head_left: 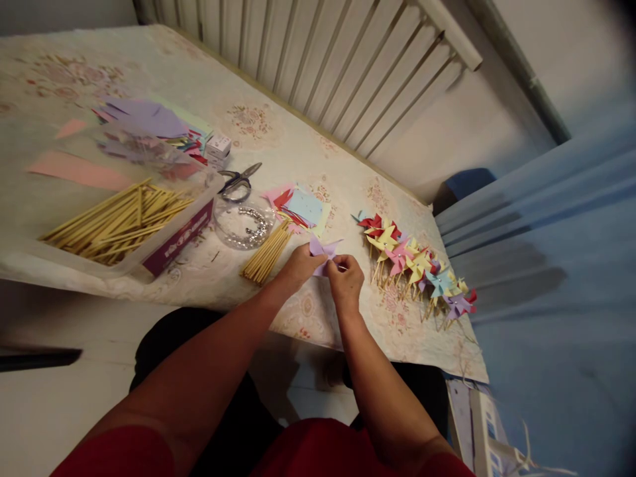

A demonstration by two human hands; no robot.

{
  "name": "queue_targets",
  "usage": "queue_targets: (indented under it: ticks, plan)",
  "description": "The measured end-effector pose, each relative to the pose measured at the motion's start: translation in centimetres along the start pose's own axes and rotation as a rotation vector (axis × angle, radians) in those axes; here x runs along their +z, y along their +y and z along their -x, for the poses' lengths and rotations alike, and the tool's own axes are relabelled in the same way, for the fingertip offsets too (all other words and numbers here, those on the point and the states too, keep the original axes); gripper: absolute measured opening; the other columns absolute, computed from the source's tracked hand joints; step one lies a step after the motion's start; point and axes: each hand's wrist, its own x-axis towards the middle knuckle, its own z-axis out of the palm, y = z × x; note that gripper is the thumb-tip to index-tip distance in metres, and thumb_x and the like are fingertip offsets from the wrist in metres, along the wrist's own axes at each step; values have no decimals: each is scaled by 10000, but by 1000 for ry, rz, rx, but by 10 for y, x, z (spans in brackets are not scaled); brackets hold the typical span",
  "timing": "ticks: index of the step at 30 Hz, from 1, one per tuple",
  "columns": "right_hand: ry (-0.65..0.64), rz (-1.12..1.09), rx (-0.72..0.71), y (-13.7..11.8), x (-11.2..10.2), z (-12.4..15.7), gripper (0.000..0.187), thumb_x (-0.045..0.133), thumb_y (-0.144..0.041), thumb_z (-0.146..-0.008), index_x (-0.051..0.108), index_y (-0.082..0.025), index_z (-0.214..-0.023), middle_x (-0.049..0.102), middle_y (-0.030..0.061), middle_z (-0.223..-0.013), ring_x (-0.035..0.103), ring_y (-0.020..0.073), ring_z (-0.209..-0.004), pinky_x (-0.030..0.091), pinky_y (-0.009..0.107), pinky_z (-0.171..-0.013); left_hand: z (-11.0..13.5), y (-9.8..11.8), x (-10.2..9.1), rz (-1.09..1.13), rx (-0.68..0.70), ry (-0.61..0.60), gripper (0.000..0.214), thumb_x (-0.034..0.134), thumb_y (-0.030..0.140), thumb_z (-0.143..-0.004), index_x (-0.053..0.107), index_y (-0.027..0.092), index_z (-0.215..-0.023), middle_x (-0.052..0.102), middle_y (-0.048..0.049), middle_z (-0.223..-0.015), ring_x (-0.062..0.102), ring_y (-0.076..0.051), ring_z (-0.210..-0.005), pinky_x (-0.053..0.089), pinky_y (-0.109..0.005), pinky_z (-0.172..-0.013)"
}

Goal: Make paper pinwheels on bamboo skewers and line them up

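Near the front edge of the table, a small purple paper piece (pixel 322 248) with pointed, partly folded corners is held between my two hands. My left hand (pixel 300 265) pinches its left side. My right hand (pixel 346 278) grips its lower right side, fingers curled, with a thin pale tip showing by them that I cannot make out. Left of my left hand lies a bundle of thin wooden sticks (pixel 268 253). Just behind the hands is a stack of cut paper squares (pixel 305 207) in blue, yellow, red and pink.
Finished paper pinwheels (pixel 420 266) on sticks lie in a row at right. A round clear container of metal pins (pixel 244 225), scissors (pixel 239 183), a plastic box of sticks (pixel 209 199), small white boxes (pixel 217 150) and purple paper sheets (pixel 144 116) are at left. A radiator (pixel 318 59) stands behind the table.
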Motion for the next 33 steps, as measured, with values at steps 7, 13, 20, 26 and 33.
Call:
queue_targets:
  ticks: [7, 13, 20, 26, 33]
  plan:
    - [-47, -111, 63, 3, -2, -2, 113, 581, -314, -717, 618, -209, -732, 646, 3, -741, 563, 175, -688, 460, 310, -709, 2, 3, 0, 107, -46, -28, 292, 718, 226, -615, 707, 107, -882, 696, -22, -745, 606, -166, -725, 467, -281, -716]
    - [-33, -140, 62, 6, -5, -2, 137, 620, -318, -701, 636, -206, -779, 645, -8, -748, 545, 166, -676, 442, 297, -678, 3, 4, 1, 142, -54, -46, 336, 749, 258, -602, 702, 101, -895, 696, -31, -755, 611, -175, -724, 470, -305, -748]
    - [-16, -149, 57, 9, -3, 0, 148, 648, -337, -707, 612, -214, -780, 619, -14, -747, 517, 159, -658, 425, 293, -659, 0, 0, 0, 128, -39, -66, 326, 748, 261, -606, 708, 101, -887, 697, -29, -752, 610, -170, -716, 469, -286, -718]
    - [0, -171, 86, 10, -1, -1, 151, 630, -351, -711, 587, -215, -759, 594, -15, -725, 507, 157, -641, 417, 290, -630, 4, 6, 1, 88, -59, -44, 284, 746, 240, -611, 709, 99, -855, 682, -18, -714, 589, -154, -691, 455, -264, -672]
    - [-9, -176, 81, 13, 0, -3, 153, 645, -332, -688, 593, -209, -764, 593, -19, -727, 513, 151, -643, 421, 282, -625, 5, 8, 2, 104, -68, -56, 250, 721, 217, -621, 706, 107, -844, 689, -27, -755, 594, -158, -724, 460, -269, -698]
